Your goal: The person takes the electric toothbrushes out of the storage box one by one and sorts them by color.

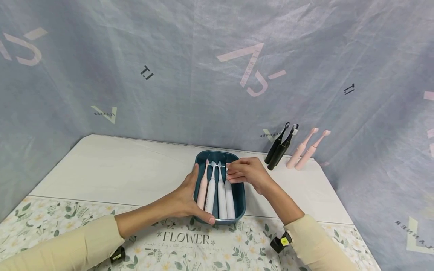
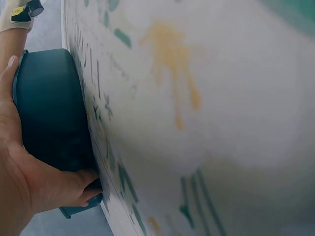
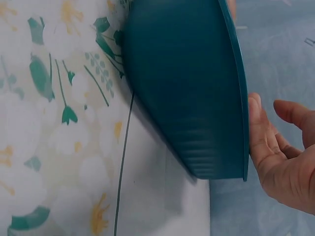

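Note:
A dark teal storage bin (image 1: 240, 203) holds a pink electric toothbrush (image 1: 202, 190) and several white electric toothbrushes (image 1: 222, 199), lying side by side with heads toward the back. My left hand (image 1: 186, 195) grips the bin's left side, its thumb over the front rim. In the left wrist view, the fingers (image 2: 81, 187) wrap against the bin's outer wall. Over the bin's right rim reaches my right hand (image 1: 249, 173), fingertips at the head of the rightmost white toothbrush, partly covering it. A gap shows between its thumb (image 3: 290, 110) and fingers in the right wrist view.
At the back right stand black electric toothbrushes (image 1: 281, 150) and two pink ones (image 1: 306, 152), upright. The table has a white strip (image 1: 118, 169) behind a floral mat (image 1: 169, 256) printed FLOWER. A grey-blue curtain (image 1: 169, 75) hangs behind and at the sides.

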